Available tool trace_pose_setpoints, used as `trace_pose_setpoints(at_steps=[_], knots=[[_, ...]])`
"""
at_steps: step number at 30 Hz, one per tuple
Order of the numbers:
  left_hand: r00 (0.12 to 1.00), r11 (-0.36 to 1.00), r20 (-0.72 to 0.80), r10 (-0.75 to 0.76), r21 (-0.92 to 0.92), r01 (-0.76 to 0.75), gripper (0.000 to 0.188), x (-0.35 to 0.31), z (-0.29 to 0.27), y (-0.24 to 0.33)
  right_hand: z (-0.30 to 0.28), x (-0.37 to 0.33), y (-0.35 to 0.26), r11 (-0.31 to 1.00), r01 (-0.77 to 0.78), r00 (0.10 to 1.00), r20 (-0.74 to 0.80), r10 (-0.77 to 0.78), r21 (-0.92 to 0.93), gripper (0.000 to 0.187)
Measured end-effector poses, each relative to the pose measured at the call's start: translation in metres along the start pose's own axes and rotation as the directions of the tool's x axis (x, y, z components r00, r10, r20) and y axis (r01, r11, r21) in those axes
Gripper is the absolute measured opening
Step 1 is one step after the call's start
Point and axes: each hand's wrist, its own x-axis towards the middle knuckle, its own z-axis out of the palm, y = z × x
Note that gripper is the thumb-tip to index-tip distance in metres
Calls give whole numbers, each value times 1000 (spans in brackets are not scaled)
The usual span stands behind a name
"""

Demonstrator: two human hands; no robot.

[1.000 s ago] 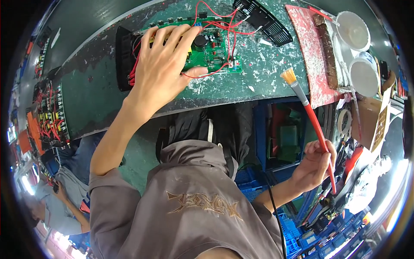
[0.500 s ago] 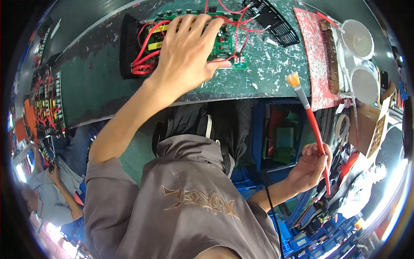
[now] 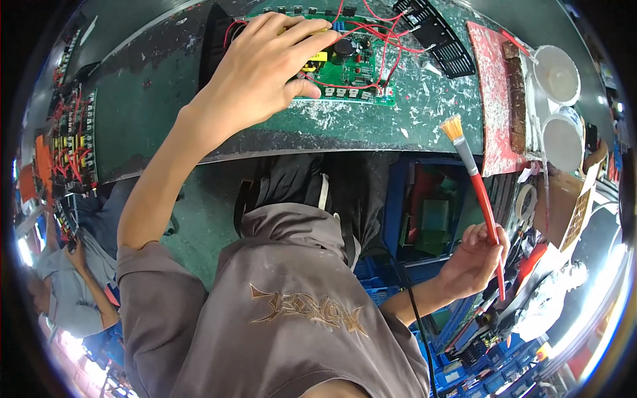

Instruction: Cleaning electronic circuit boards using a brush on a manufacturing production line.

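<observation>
On the green bench [image 3: 279, 136] lies a green circuit board [image 3: 365, 79] with yellow-wrapped and black components and red wires. Its left end meets a black casing [image 3: 211, 50], largely covered by my arm and hand. My left hand [image 3: 262, 69] rests across the left part of the board, fingers stretched toward the right and thumb spread near the front edge; the fingertips' contact is partly hidden. My right hand [image 3: 474, 259], off the bench's front edge, is closed around the red handle of a flat brush [image 3: 482, 199]. The brush's pale bristles point up toward the bench.
A black slotted panel [image 3: 448, 43] lies behind the board's right end, with red wires toward it. Further right are a red board [image 3: 494, 99], two white tubs [image 3: 556, 73], a tape roll [image 3: 525, 202] and a carton [image 3: 564, 209]. Another person [image 3: 73, 285] sits at the left.
My left hand has slid left over the board, uncovering a round black component and a row of white connectors. The view has shifted slightly; my right hand still holds the brush.
</observation>
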Motion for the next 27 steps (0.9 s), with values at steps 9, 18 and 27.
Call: trace_pose_setpoints(at_steps=[9,18,27], knots=[[995,997,72,76,-34,-73,57,-2,-30,-32,27,-9,3,999,51,971,236,-50,1,29],[989,894,73,-128,-423,147,57,-24,-39,-45,128,8,-10,812,411,813,570,-120,-415,30],[987,913,-76,-144,-395,103,52,-28,-27,-49,164,12,1,767,476,765,633,-119,-431,23]])
